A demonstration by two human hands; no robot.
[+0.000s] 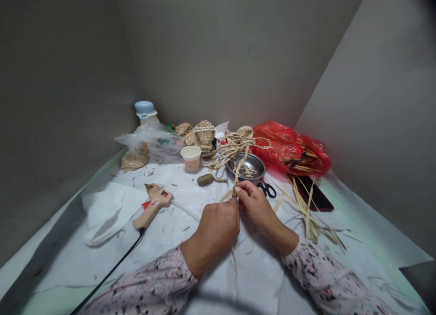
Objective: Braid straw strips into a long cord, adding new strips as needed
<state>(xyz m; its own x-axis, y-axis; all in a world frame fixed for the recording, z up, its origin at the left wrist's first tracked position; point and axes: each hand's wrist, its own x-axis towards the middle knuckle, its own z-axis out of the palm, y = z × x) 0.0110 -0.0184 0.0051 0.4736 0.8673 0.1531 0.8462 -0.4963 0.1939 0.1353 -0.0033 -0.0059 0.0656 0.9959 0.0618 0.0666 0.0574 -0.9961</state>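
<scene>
A braided straw cord (240,166) runs from a loose heap of the same cord (229,152) down to my hands at the middle of the table. My left hand (218,222) is closed around the lower end of the braid, with loose strands hanging below it. Right beside it, my right hand (254,204) pinches the braid just above, thumb against fingers. The two hands nearly touch. Behind them sits a metal bowl (260,164) with straw scraps in it, and black-handled scissors (270,190) lie by its near edge, partly hidden by my right hand.
On the left lie a glue gun (155,206) with a cord and a white paper sheet (105,210). A paper cup (191,159), a thread spool (205,180) and a clear plastic bag (153,138) stand farther back. To the right are a red bag (279,145), a phone (315,194) and loose straw strips (308,215).
</scene>
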